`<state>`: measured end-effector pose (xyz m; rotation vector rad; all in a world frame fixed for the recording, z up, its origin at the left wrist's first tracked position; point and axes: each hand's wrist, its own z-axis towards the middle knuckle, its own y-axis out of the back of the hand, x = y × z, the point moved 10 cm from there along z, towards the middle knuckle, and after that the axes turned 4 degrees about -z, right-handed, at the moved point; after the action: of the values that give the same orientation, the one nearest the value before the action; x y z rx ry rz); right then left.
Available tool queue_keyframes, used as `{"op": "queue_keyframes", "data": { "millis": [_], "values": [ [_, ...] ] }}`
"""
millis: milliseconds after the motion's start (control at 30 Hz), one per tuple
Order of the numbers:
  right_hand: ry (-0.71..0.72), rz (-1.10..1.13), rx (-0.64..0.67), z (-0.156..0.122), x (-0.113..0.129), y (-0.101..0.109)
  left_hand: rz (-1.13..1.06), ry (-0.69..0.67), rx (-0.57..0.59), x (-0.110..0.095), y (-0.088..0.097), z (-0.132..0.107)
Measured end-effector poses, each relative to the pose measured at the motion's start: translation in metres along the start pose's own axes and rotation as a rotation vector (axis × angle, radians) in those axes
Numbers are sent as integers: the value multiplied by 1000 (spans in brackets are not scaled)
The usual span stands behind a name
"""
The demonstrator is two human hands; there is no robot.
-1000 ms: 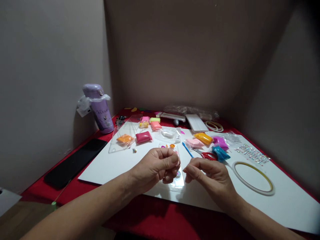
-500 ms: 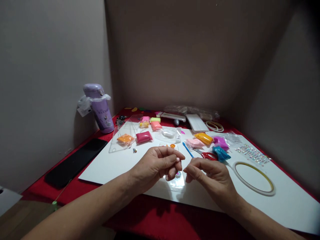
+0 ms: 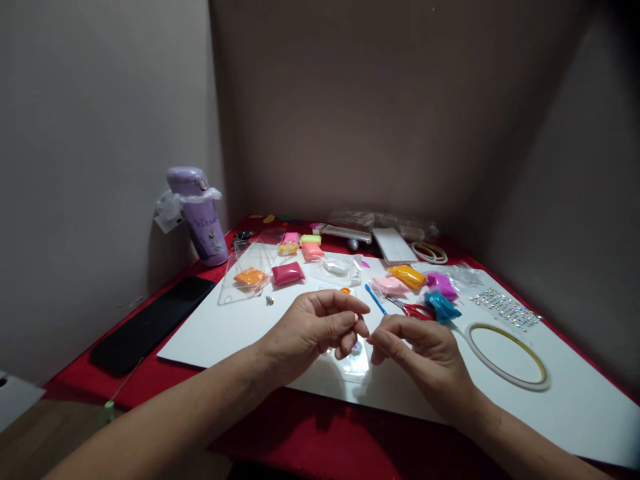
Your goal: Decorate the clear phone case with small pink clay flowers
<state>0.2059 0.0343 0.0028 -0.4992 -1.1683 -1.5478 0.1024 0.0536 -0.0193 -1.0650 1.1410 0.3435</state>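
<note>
My left hand [image 3: 320,327] is closed in a pinch, with a tiny pale piece of clay [image 3: 355,319] showing between thumb and fingers. Close to its fingertips, my right hand [image 3: 417,350] has thumb and index finger pressed together; whatever they hold, if anything, is too small to make out. Beneath both hands lies a clear plastic sheet [image 3: 350,369] with small coloured shapes on it, partly covered by the left hand. A small orange piece [image 3: 345,291] sits just beyond. Behind the hands rest a blue modelling tool [image 3: 376,299] and red-handled scissors [image 3: 419,312].
Clay packets, including a crimson one [image 3: 289,273] and a teal one [image 3: 442,307], lie on the white board [image 3: 215,347]. At right are a tape roll [image 3: 545,373] and a rhinestone sheet [image 3: 505,310]. A black phone [image 3: 153,327] and purple bottle [image 3: 203,227] stand left.
My left hand has shifted very slightly, and its lower fingers come nearer to my right fingertips. The right hand stays nearly still; the things on the board have not moved.
</note>
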Motion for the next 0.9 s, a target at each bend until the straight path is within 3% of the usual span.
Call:
{"op": "queue_keyframes", "data": {
  "millis": [333, 633, 900],
  "values": [
    [-1, -10, -2, -1, 2, 1, 47, -20, -73, -3, 7, -1],
    [4, -1, 2, -2, 2, 0, 154, -247, -233, -36, 21, -6],
    [13, -11, -4, -2, 4, 0, 164, -276, -269, -38, 22, -8]
  ]
}}
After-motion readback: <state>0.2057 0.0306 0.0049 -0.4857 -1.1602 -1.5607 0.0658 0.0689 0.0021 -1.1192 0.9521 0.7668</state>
